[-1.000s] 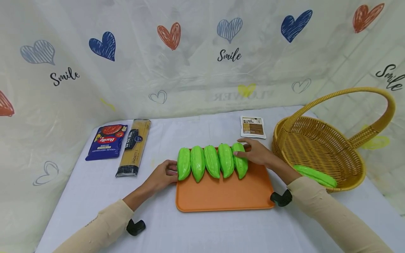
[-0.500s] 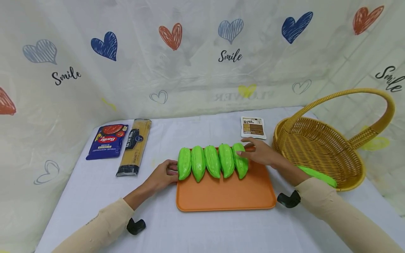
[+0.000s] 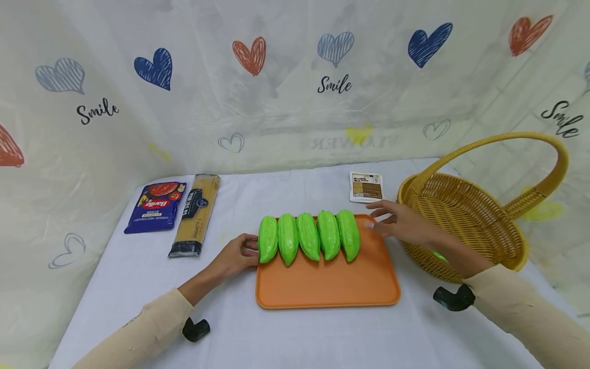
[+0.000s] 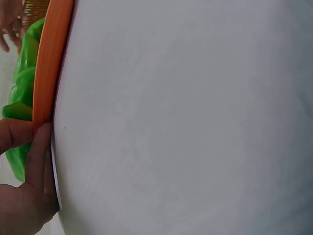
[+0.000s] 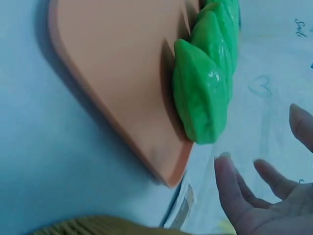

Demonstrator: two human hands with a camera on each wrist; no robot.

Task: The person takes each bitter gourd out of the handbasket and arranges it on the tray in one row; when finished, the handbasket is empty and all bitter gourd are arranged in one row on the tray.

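Several bright green, ribbed, tapered vegetables that look like bitter melons (image 3: 308, 237) lie side by side along the far half of an orange tray (image 3: 327, 284). My left hand (image 3: 234, 260) is at the tray's left edge; in the left wrist view its thumb and fingers pinch the orange rim (image 4: 53, 58). Just off the tray's far right corner, my right hand (image 3: 405, 225) hangs with fingers spread and holds nothing. The right wrist view shows those fingers (image 5: 230, 183) apart from the nearest bitter melon (image 5: 200, 95).
A wicker basket (image 3: 522, 251) with a tall handle stands at the right, partly behind my right forearm; a bit of green (image 3: 440, 256) shows inside. Back left lie a blue packet (image 3: 154, 212) and a spaghetti pack (image 3: 195, 215). A small white-brown packet (image 3: 366, 187) lies behind the tray.
My right hand has let go of the rightmost bitter melon and moved right, off the tray toward the basket. My left hand has stayed at the tray's left edge.
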